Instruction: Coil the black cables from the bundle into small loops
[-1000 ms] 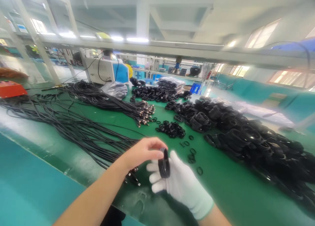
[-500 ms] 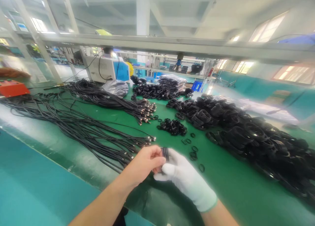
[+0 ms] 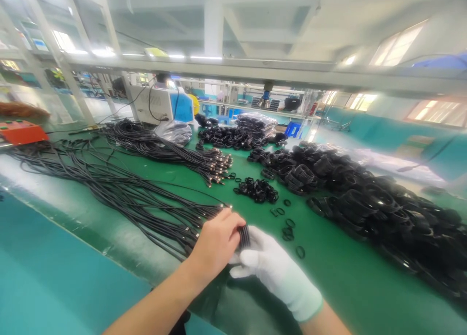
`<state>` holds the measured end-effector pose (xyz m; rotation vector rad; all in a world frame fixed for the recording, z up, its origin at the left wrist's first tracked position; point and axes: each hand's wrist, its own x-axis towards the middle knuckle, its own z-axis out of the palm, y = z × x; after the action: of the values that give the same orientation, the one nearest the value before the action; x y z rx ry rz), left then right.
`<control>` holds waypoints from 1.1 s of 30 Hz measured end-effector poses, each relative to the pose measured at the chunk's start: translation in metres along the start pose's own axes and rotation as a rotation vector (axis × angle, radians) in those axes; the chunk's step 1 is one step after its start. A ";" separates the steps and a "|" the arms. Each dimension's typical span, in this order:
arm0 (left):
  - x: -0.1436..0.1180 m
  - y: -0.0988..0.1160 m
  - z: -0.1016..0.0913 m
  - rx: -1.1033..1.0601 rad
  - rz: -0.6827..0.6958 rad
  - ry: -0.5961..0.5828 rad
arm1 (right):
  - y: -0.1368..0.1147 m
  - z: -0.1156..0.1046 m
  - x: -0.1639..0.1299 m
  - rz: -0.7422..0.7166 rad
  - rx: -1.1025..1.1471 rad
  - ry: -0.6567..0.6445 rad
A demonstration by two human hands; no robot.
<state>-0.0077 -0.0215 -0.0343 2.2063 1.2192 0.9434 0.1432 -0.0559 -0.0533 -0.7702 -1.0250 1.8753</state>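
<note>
My bare left hand [image 3: 216,244] and my white-gloved right hand [image 3: 272,270] meet low in the middle of the view over the green table [image 3: 328,271]. Between them they hold a small coiled black cable [image 3: 243,236], of which only a short bunch of loops shows between the fingers. Just left of my hands lie the plug ends of the loose black cables [image 3: 120,191]. A small heap of black rubber bands [image 3: 257,190] and a few single bands [image 3: 288,229] lie just beyond my hands.
A big pile of coiled black cables [image 3: 368,203] covers the right side of the table. More long cables [image 3: 160,147] lie at the back left, near a white and blue machine [image 3: 162,103]. Bagged coils [image 3: 253,120] sit at the far end. An orange box [image 3: 22,130] stands far left.
My hands have come together around the coil, which stood more exposed a second ago. My left hand now covers most of it, and both hands sit slightly lower and to the right.
</note>
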 end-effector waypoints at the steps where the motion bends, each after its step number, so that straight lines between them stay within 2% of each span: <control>1: 0.000 -0.002 0.003 -0.026 -0.003 0.022 | 0.001 0.000 0.000 -0.009 0.008 -0.003; 5: 0.005 -0.006 0.012 -0.134 -0.047 0.084 | 0.006 -0.002 0.001 -0.025 0.048 0.012; 7: 0.011 -0.004 0.007 -0.124 -0.066 0.049 | 0.007 -0.005 0.001 -0.013 0.107 0.001; 9: 0.018 -0.001 -0.004 -0.174 -0.100 -0.052 | 0.005 -0.009 0.001 -0.006 0.220 -0.043; 13: 0.029 -0.006 -0.028 -0.505 -0.173 -0.240 | 0.000 -0.013 0.001 0.038 0.475 -0.149; 15: 0.031 -0.013 -0.032 -0.653 -0.133 -0.372 | -0.001 -0.012 0.002 0.089 0.527 -0.195; 18: 0.032 -0.022 -0.025 -0.782 -0.060 -0.545 | 0.000 -0.009 0.004 0.158 0.505 -0.217; 20: 0.031 -0.024 -0.019 -0.758 -0.065 -0.531 | 0.000 -0.009 0.004 0.117 0.377 -0.134; 23: 0.031 -0.025 -0.013 -0.615 -0.118 -0.431 | -0.001 -0.011 0.003 -0.029 0.039 0.091; 24: 0.030 -0.026 -0.012 -0.597 -0.132 -0.405 | -0.001 -0.012 0.003 -0.060 -0.030 0.129; 29: 0.029 -0.033 -0.014 -0.703 -0.204 -0.290 | 0.001 -0.016 0.001 -0.084 0.033 0.053; 31: 0.029 -0.038 -0.016 -0.662 -0.243 -0.256 | -0.001 -0.017 -0.001 -0.081 -0.024 0.090; 33: 0.028 -0.042 -0.017 -0.600 -0.282 -0.225 | -0.008 -0.020 -0.003 -0.080 -0.171 0.189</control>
<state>-0.0332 0.0252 -0.0405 1.5724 0.9511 0.7888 0.1636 -0.0492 -0.0550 -0.9722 -1.0883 1.6277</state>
